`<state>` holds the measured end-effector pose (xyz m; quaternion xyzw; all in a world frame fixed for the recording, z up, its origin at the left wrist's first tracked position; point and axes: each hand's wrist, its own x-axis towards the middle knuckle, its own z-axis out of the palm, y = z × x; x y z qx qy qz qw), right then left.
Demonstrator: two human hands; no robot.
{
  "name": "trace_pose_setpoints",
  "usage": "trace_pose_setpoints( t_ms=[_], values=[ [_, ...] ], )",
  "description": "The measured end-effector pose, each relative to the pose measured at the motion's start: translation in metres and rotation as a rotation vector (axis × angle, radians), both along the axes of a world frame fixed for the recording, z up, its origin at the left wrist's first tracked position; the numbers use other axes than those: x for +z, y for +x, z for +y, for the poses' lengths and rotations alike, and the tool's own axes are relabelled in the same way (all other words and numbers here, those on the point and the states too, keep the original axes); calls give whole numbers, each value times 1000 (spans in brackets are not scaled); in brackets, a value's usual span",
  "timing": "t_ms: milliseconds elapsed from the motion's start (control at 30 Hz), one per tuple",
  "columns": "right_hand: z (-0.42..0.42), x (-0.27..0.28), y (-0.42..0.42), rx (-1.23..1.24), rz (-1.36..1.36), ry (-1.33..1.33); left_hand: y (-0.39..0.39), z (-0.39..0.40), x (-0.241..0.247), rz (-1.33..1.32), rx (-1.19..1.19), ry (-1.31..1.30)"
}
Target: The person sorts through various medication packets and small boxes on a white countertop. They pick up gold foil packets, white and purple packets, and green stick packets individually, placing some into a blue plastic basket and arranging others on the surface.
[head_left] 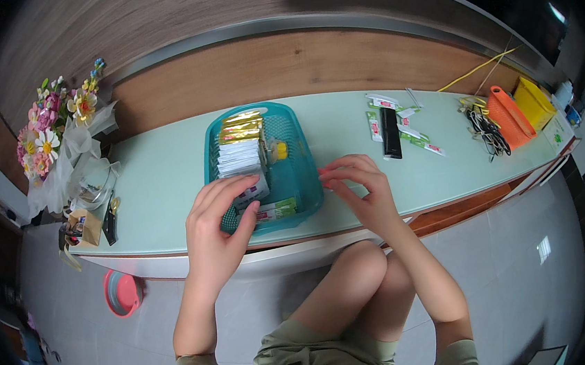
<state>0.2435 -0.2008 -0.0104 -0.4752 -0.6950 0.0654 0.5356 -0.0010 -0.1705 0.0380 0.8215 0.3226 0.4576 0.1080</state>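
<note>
A teal plastic basket (295,125) stands on the pale green tabletop before me. Inside it, white sachets (241,158) form a row, with shiny gold sachets (240,127) behind them. A small yellow-capped item (280,150) lies to their right, and green-and-white packets (276,210) lie at the front. My left hand (218,223) hovers over the basket's front left, thumb and fingers apart, close to the nearest white sachet. My right hand (363,186) is at the basket's right rim. Its thumb and forefinger are slightly apart with reddish tips; I see nothing clearly held.
Several green-and-white packets (427,147) lie around a black oblong case (390,133) on the right. Beyond are tangled cables (483,126), an orange basket (511,119) and a yellow container (533,104). A flower bouquet (46,141) stands left; a pink-grey basin (123,293) is on the floor.
</note>
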Motion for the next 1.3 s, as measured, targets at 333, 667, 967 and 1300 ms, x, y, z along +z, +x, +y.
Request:
trace_pose_setpoints(
  t_ms=[333, 667, 967, 1300],
  values=[
    [-27, -3, 24, -55, 26, -2, 38, -22, -3, -7, -131, -48],
    [-59, -32, 67, -180, 20, -66, 95, -55, -17, 1, -401, -117],
    [-78, -57, 112, -313, -2, -173, 151, -67, -75, 109, -496, -226],
    [-64, -99, 192, -578, 22, -171, 235, -21, -138, 265, -501, -104]
  ],
)
